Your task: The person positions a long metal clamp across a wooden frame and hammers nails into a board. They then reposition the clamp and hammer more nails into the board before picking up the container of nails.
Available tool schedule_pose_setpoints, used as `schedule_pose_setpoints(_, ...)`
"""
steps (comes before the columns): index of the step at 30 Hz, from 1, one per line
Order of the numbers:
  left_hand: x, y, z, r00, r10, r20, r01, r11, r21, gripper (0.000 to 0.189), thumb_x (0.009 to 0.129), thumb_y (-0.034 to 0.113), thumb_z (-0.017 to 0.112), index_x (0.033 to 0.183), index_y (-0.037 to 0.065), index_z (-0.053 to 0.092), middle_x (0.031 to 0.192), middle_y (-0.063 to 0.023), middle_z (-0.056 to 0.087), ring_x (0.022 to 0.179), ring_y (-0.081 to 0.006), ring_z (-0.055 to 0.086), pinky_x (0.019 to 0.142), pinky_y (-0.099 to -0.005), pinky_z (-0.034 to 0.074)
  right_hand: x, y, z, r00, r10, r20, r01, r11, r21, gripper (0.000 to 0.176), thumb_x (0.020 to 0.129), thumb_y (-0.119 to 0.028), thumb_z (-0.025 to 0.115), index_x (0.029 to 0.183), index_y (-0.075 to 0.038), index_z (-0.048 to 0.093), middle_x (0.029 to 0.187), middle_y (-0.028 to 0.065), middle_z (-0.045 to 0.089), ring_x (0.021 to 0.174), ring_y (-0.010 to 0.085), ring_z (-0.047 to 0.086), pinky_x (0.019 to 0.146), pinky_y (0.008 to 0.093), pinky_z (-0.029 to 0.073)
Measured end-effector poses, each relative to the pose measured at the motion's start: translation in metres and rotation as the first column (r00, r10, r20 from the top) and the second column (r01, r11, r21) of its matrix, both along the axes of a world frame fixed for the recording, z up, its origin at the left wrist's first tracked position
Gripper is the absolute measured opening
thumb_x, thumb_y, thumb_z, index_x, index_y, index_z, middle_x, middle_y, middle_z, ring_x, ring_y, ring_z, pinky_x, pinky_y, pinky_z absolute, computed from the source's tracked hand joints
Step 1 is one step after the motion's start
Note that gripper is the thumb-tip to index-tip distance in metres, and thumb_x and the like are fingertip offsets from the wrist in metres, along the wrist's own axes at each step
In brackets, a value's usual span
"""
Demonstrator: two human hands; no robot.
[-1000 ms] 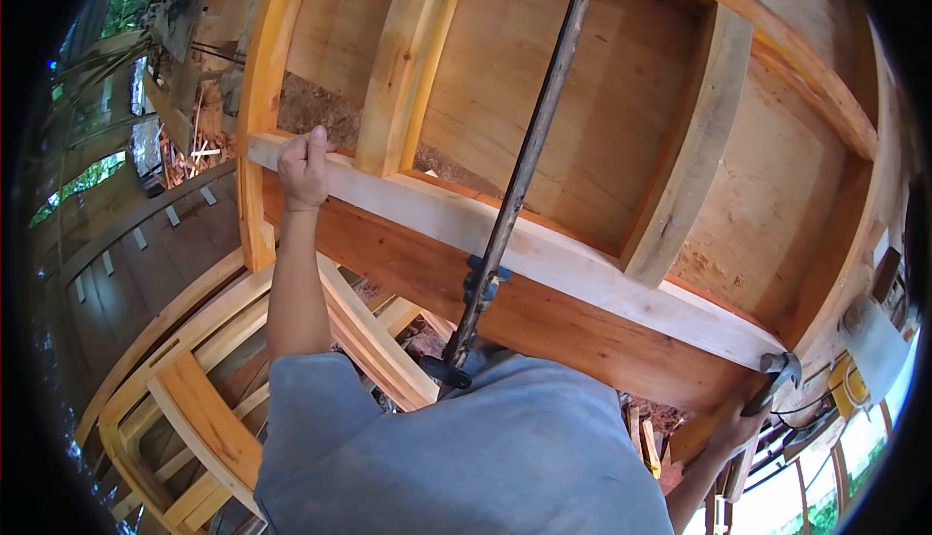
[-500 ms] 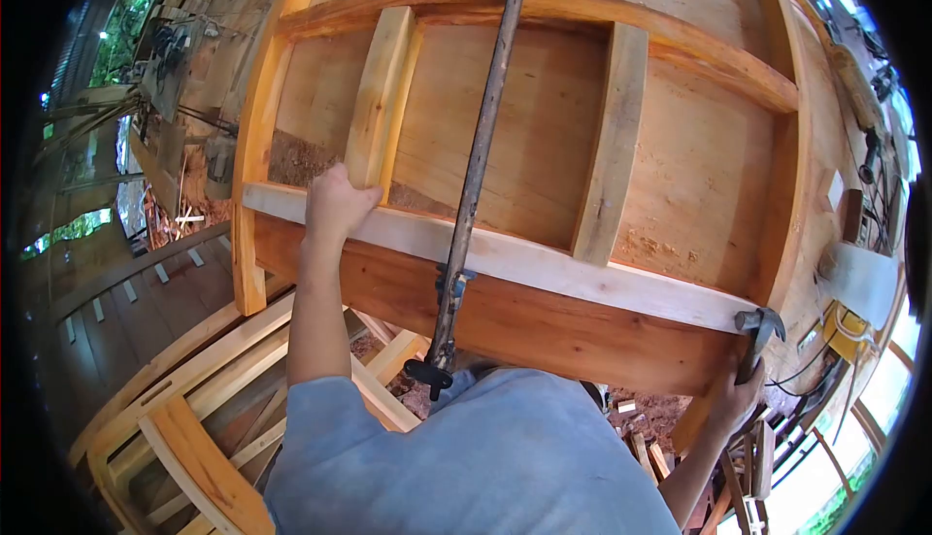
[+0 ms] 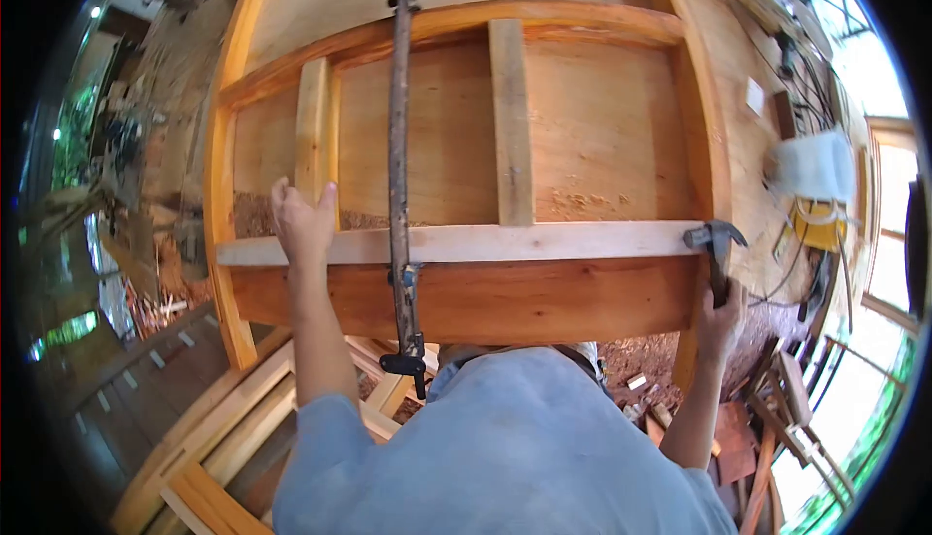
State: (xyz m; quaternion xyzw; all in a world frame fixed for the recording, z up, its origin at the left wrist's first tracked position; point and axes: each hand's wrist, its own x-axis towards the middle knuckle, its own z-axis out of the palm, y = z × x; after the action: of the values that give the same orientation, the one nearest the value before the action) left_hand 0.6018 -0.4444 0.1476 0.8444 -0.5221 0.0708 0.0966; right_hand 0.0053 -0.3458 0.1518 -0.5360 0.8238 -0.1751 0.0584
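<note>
Our left hand (image 3: 303, 224), fingers spread, presses the pale board (image 3: 544, 241); right hand (image 3: 719, 319), three o'clock, fingers curled round hammer (image 3: 715, 240); scraps (image 3: 638, 381) on floor (image 3: 621, 355), five o'clock.

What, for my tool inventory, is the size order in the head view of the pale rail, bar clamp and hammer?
1. pale rail, widest.
2. bar clamp, similar length, thinner, cut off above: unsure.
3. hammer, smallest.
</note>
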Motion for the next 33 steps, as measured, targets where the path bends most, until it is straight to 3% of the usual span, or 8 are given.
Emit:
schedule_pose_setpoints(2, -0.066, -0.025, 0.035, 0.951, -0.225, -0.214, 0.112, 0.892, -0.438, 0.052, 0.080, 0.028, 0.079, 0.115, -0.007, 0.063, 0.115, -0.0205, 0.064, 0.108, -0.0370, 0.062, 0.097, -0.0405, 0.048, -0.002, 0.001, 0.000, 1.000, -0.015, -0.009, 0.016, 1.000, 0.013, 0.033, 0.083, -0.021, 0.067, 0.108, 0.000, 0.062, 0.101, 0.0190, 0.060, 0.096, 0.0404, 0.059, 0.085, 0.0482, 0.047)
schedule_pose_setpoints(6, -0.162, -0.105, 0.031, 0.691, -0.618, -0.375, 0.398, 0.759, -0.516, 0.051, 0.081, 0.027, 0.077, 0.116, -0.007, 0.062, 0.118, -0.0230, 0.064, 0.110, -0.0361, 0.063, 0.095, -0.0383, 0.049, 0.000, 0.000, 0.008, 0.999, -0.047, 0.005, 0.047, 0.997, 0.053, 0.033, 0.083, -0.023, 0.067, 0.109, -0.003, 0.063, 0.103, 0.0174, 0.061, 0.097, 0.0398, 0.060, 0.085, 0.0480, 0.048)
schedule_pose_setpoints(8, -0.197, -0.153, 0.007, 0.753, -0.561, -0.344, 0.423, 0.813, -0.401, 0.058, 0.077, 0.034, 0.078, 0.112, -0.009, 0.063, 0.117, -0.0266, 0.064, 0.111, -0.0371, 0.063, 0.095, -0.0396, 0.049, 0.001, 0.002, 0.009, 0.998, -0.066, 0.024, 0.065, 0.997, 0.043, 0.033, 0.083, -0.023, 0.067, 0.110, -0.004, 0.064, 0.103, 0.0166, 0.061, 0.097, 0.0392, 0.060, 0.085, 0.0475, 0.048)
schedule_pose_setpoints(10, -0.222, -0.195, -0.002, 0.768, -0.396, -0.504, 0.441, 0.897, -0.033, 0.058, 0.073, 0.035, 0.078, 0.107, -0.010, 0.064, 0.118, -0.0301, 0.063, 0.110, -0.0374, 0.063, 0.096, -0.0420, 0.050, 0.001, 0.002, 0.011, 0.996, -0.075, 0.049, 0.073, 0.996, 0.044, 0.033, 0.082, -0.024, 0.069, 0.109, -0.005, 0.065, 0.101, 0.0148, 0.062, 0.096, 0.0377, 0.060, 0.084, 0.0468, 0.048)
schedule_pose_setpoints(13, -0.243, -0.232, -0.022, 0.901, -0.325, -0.288, 0.341, 0.940, 0.004, 0.048, 0.071, 0.029, 0.077, 0.101, -0.008, 0.067, 0.114, -0.0302, 0.065, 0.107, -0.0372, 0.065, 0.095, -0.0430, 0.051, 0.004, 0.001, 0.016, 0.994, -0.097, 0.053, 0.095, 0.995, 0.028, 0.033, 0.081, -0.024, 0.071, 0.108, -0.006, 0.066, 0.099, 0.0141, 0.062, 0.095, 0.0369, 0.061, 0.083, 0.0460, 0.048)
schedule_pose_setpoints(16, -0.252, -0.256, -0.018, 0.927, -0.228, -0.298, 0.269, 0.958, 0.103, 0.039, 0.071, 0.024, 0.074, 0.098, -0.005, 0.070, 0.107, -0.0280, 0.068, 0.104, -0.0368, 0.067, 0.093, -0.0421, 0.053, 0.004, 0.000, 0.017, 0.992, -0.098, 0.078, 0.098, 0.995, -0.005, 0.033, 0.080, -0.025, 0.073, 0.107, -0.007, 0.066, 0.099, 0.0133, 0.062, 0.094, 0.0360, 0.061, 0.083, 0.0454, 0.048)
schedule_pose_setpoints(23, -0.262, -0.266, -0.016, 0.950, -0.082, -0.302, 0.130, 0.981, 0.142, 0.034, 0.075, 0.025, 0.071, 0.099, 0.000, 0.072, 0.104, -0.0250, 0.070, 0.102, -0.0362, 0.069, 0.093, -0.0406, 0.054, 0.001, -0.005, 0.015, 0.990, -0.104, 0.095, 0.100, 0.994, 0.037, 0.032, 0.081, -0.025, 0.073, 0.105, -0.007, 0.066, 0.100, 0.0124, 0.063, 0.096, 0.0353, 0.061, 0.084, 0.0443, 0.049)
schedule_pose_setpoints(33, -0.251, -0.226, -0.030, 0.924, -0.192, -0.331, 0.220, 0.974, 0.048, 0.036, 0.073, 0.021, 0.068, 0.101, -0.002, 0.070, 0.113, -0.0284, 0.064, 0.109, -0.0401, 0.062, 0.096, -0.0438, 0.051, -0.012, -0.010, 0.015, 0.995, 0.034, 0.093, -0.048, 0.988, 0.144, 0.031, 0.082, -0.023, 0.069, 0.102, -0.001, 0.062, 0.095, 0.0187, 0.061, 0.090, 0.0398, 0.060, 0.080, 0.0464, 0.049)
